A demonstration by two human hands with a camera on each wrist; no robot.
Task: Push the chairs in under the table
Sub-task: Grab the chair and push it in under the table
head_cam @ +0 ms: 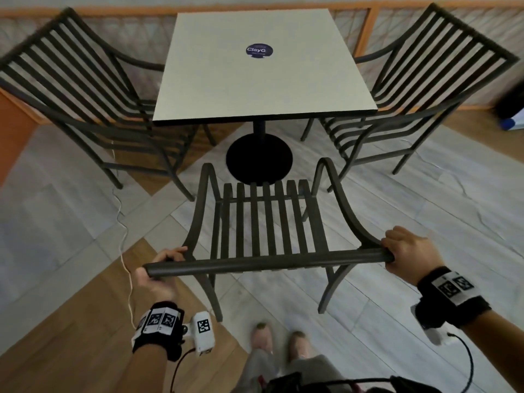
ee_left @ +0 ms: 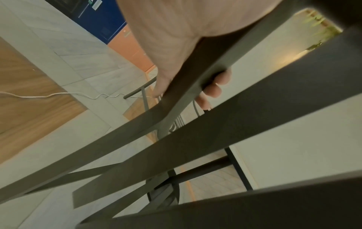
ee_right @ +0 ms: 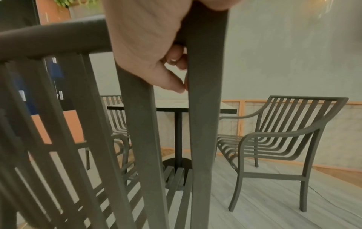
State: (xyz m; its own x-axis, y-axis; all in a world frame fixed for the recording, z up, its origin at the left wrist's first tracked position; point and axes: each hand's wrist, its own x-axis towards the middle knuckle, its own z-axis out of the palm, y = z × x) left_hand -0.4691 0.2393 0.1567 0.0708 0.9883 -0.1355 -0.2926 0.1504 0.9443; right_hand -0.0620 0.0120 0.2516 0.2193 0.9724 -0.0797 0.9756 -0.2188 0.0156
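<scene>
The near dark slatted metal chair [head_cam: 263,222] stands facing the white square table [head_cam: 263,66], its seat front near the round base [head_cam: 259,160]. My left hand [head_cam: 164,262] grips the left end of its top rail [head_cam: 269,262]. My right hand [head_cam: 402,251] grips the right end. In the left wrist view my left hand [ee_left: 176,46] wraps the chair's frame bar [ee_left: 215,69]. In the right wrist view my right hand [ee_right: 152,46] curls round the chair's corner post [ee_right: 205,108]. A left chair [head_cam: 85,95] and a right chair [head_cam: 411,89] flank the table.
A white cable [head_cam: 124,236] trails over the floor left of the near chair. My feet [head_cam: 280,341] stand just behind it. A panelled wall with orange trim [head_cam: 368,29] runs behind the table. A dark object [head_cam: 510,106] sits at far right.
</scene>
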